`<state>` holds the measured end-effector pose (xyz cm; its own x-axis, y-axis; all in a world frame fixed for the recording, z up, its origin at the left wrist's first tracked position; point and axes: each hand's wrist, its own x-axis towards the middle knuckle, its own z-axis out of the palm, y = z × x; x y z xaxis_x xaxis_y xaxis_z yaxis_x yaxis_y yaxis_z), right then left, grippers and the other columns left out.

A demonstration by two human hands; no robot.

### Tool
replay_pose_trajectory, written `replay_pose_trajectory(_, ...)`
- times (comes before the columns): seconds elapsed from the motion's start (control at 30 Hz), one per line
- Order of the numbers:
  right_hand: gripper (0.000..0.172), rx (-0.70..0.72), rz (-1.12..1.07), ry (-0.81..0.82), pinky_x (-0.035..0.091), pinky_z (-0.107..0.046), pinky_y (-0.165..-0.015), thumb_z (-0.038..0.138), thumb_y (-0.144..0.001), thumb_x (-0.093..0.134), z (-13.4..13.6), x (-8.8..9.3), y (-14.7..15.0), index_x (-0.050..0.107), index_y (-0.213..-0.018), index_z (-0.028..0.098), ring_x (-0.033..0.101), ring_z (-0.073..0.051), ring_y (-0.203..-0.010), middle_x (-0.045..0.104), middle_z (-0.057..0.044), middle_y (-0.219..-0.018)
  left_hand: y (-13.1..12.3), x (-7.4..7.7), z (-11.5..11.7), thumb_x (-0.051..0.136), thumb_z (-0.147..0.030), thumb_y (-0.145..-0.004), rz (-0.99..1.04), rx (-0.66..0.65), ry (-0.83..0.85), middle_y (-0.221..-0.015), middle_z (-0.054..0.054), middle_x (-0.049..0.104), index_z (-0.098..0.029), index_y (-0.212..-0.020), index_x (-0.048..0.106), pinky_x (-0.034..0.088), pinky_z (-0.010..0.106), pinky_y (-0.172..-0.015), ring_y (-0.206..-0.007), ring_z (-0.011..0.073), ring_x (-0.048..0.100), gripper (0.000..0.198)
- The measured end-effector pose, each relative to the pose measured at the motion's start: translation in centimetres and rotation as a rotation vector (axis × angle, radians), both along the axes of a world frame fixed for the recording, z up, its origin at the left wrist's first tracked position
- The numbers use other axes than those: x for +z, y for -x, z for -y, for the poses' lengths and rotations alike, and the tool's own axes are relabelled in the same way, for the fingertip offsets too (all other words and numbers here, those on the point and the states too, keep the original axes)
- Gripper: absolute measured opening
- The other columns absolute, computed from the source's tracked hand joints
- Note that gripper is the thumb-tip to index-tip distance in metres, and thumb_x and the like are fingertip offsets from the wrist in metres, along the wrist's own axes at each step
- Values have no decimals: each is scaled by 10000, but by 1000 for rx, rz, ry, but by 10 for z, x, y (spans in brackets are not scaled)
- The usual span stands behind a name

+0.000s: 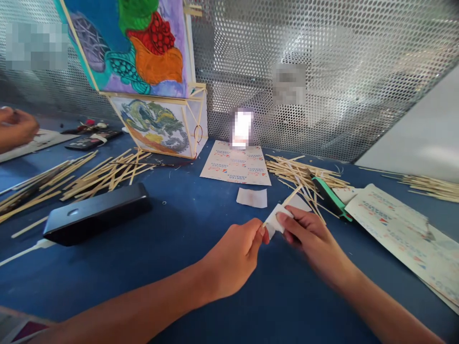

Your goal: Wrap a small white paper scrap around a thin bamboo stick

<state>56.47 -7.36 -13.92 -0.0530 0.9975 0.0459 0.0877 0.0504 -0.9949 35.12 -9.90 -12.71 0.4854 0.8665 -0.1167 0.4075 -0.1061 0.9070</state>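
Note:
My left hand (239, 253) is closed around the near end of a thin wooden stick (292, 195). A small folded piece of sandpaper (275, 220), white backing outward, wraps the stick, and my right hand (309, 231) pinches it there. The stick's far end sticks out past the sandpaper, pointing up and right. Just beyond my hands, another small sandpaper piece (252, 198) lies flat on the blue table (201, 210). A pile of wooden sticks (304, 172) is behind my right hand, with a green and black tool (332, 197) beside it.
Large sandpaper sheets (394, 224) lie at the right, one sheet (234, 165) at the back. Left are a black power bank (98, 212) with a white cable, loose sticks (107, 177), and another person's hand (16, 126). A painted lantern (154, 126) stands against the perforated metal screen (322, 110).

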Motion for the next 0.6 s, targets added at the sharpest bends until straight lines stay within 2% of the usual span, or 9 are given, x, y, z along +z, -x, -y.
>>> replay_pose_trajectory(0.13, 472, -103, -54, -51, 256, -231, -485, 586, -875, 788, 0, 2, 0, 553, -727, 205, 334, -102, -573, 408, 36, -646, 1, -2, 0, 293, -477, -1089, 29, 4, -2, -591, -76, 404, -223, -924, 546, 283, 244, -481, -481, 85, 341, 395)
replay_pose_trajectory(0.27, 464, 5, -28, 25, 283, -240, -473, 568, -850, 826, 3, 2, 4, 592, -711, 191, 376, -108, -548, 456, 18, -612, 1, -3, -1, 293, -494, -1088, 40, -10, -12, -592, -77, 410, -224, -920, 532, 288, 245, -483, -481, 85, 348, 398)
replay_pose_trajectory(0.4, 496, -82, -74, -25, 266, -217, -476, 605, -849, 807, 1, 2, 5, 548, -719, 202, 339, -93, -550, 404, 45, -622, 2, -3, -1, 281, -509, -1088, 56, -6, -8, -586, -72, 409, -217, -898, 529, 284, 246, -485, -485, 86, 348, 428)
replay_pose_trajectory(0.53, 471, 23, -47, 10, 290, -234, -477, 572, -859, 822, 3, 1, 7, 591, -716, 186, 383, -105, -552, 465, 19, -615, 3, -4, -1, 307, -559, -1079, 157, -30, 27, -600, -70, 393, -208, -879, 530, 287, 229, -486, -494, 77, 337, 462)
replay_pose_trajectory(0.6, 483, -15, -68, -32, 284, -227, -490, 604, -889, 778, 3, 1, 8, 569, -732, 198, 368, -107, -574, 441, 30, -626, 3, -6, -1, 339, -590, -1068, 242, -25, 98, -586, -82, 351, -204, -864, 527, 262, 216, -462, -472, 66, 296, 475)
